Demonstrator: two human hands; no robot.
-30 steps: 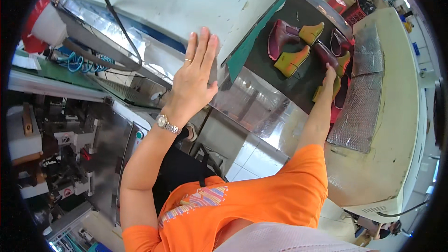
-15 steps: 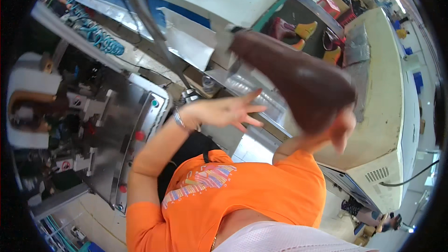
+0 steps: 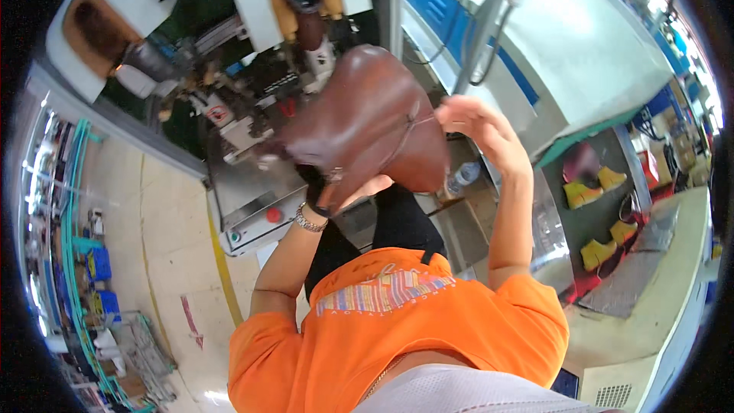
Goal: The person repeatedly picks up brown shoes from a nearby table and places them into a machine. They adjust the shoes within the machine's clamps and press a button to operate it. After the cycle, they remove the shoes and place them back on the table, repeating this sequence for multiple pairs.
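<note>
Holding the boot [image 3: 386, 118] aloft before the machine [image 3: 256, 183], head view: left hand [image 3: 372, 187] grips it from below, partly hidden; right hand [image 3: 489, 131] wide, loosely curved beside it, contact unclear. Step in hand looks like repositioning the boot mid-air; next move likely calls for right-hand steadying.

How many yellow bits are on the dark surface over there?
4: upper left bit, upper right bit, lower left bit, lower right bit. Some may be hidden.
</note>
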